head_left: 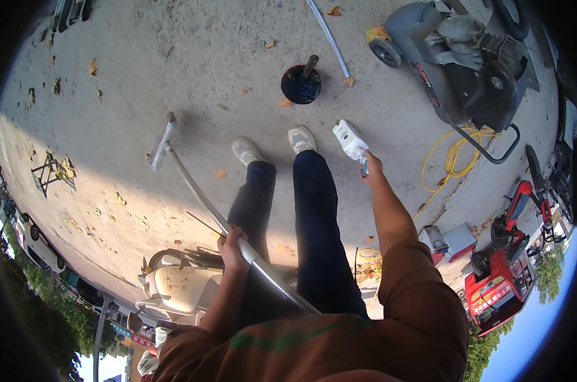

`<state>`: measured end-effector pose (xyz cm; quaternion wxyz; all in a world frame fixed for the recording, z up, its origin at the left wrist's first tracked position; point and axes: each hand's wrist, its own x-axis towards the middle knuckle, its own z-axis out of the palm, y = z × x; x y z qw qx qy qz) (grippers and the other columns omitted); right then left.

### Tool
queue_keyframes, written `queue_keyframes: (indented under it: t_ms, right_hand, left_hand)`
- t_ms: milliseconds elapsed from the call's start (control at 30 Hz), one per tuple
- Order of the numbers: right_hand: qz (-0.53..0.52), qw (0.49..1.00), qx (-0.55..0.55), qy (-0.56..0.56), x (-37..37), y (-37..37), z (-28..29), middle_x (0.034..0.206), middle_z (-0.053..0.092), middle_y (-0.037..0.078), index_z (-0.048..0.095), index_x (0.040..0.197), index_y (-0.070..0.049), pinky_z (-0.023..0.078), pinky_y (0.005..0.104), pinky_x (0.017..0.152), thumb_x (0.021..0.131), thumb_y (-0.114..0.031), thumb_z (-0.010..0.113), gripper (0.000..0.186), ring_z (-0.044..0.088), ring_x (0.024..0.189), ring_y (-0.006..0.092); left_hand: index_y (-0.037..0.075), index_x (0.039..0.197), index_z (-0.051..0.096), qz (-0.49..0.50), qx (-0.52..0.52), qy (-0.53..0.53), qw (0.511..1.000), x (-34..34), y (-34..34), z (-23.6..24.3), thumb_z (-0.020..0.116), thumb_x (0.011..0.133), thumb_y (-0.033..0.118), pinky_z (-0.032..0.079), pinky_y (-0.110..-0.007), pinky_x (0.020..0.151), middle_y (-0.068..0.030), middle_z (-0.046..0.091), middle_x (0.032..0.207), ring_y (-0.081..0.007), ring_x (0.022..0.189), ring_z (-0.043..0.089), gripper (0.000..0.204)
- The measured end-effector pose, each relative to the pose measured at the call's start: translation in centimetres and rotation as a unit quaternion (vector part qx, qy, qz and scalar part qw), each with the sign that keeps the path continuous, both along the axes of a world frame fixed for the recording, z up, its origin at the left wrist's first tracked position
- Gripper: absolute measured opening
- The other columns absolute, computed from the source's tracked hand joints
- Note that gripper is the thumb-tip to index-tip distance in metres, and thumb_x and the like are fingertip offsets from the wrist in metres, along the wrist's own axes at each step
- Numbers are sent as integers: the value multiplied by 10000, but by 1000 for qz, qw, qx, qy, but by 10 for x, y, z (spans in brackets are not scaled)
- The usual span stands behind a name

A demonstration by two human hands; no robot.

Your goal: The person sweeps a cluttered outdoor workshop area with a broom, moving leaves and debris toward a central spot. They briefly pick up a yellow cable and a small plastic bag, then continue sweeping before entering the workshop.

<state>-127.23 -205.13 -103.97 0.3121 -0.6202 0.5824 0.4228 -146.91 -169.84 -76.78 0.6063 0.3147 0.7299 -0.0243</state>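
Observation:
My left hand (234,248) is wrapped round a long silvery pole (202,194). The pole slants from beside my waist up to the left and ends in a pale, flat crosswise head (163,145) near the ground; whether it is a mop or a squeegee I cannot tell. In my right hand (372,169), held out to the right of my feet, is a white pack (350,139) with small dark print. My fingers close round its near end, where a bit of blue shows. Beyond my shoes stands a black bucket (293,95) with dark contents and a brown handle (310,65) sticking out.
A grey wheeled machine (422,32) stands at the far right, beside a coiled yellow hose (454,159). A clear hose (330,38) lies beyond the bucket. A beige scooter (180,286) is near left, a red three-wheeler (492,293) near right. Dry leaves dot the concrete.

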Motion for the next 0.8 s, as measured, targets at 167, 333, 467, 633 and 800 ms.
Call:
queue_keyframes:
  t_ms: [167, 333, 467, 633, 800]
  right_hand:
    - [-213, 973, 77, -40, -14, 6, -8, 777, 593, 13, 573, 939, -147, 369, 407, 605, 853, -283, 535, 165, 482, 578, 153]
    - [-206, 969, 118, -65, 20, 25, 11, 724, 588, 3, 570, 912, -151, 374, 399, 604, 841, -248, 561, 120, 479, 564, 136]
    - [-131, 982, 73, -116, 83, 52, 29, 711, 582, 6, 581, 916, -140, 390, 385, 549, 791, -230, 643, 166, 477, 548, 132]
    - [61, 962, 93, -248, 150, 84, 45, 772, 620, 43, 655, 910, -59, 438, 320, 521, 731, -188, 675, 221, 558, 640, 147]
    - [113, 907, 49, -402, 231, 117, 10, 695, 644, 51, 687, 885, -19, 452, 293, 550, 695, -188, 695, 255, 583, 590, 140]
  left_hand:
    - [54, 728, 537, -22, 13, 9, 1000, 10, -11, 2, 567, 771, 81, 359, -240, 513, -38, 525, 620, -115, 547, 470, 58]
    - [55, 762, 543, -17, 13, 21, 1000, 23, -19, 13, 568, 767, 82, 359, -236, 515, -42, 529, 620, -121, 547, 474, 37]
    - [54, 783, 535, -5, 19, 20, 1000, 41, -19, 35, 585, 749, 76, 354, -241, 496, -51, 527, 618, -125, 539, 472, 64]
    - [50, 785, 526, 24, 18, -74, 997, 74, -14, 59, 575, 761, 59, 351, -236, 488, -51, 526, 616, -115, 532, 463, 55]
    - [18, 823, 532, -48, 13, -34, 998, 106, -1, 45, 571, 766, 86, 364, -242, 504, -69, 543, 608, -133, 530, 483, 97]
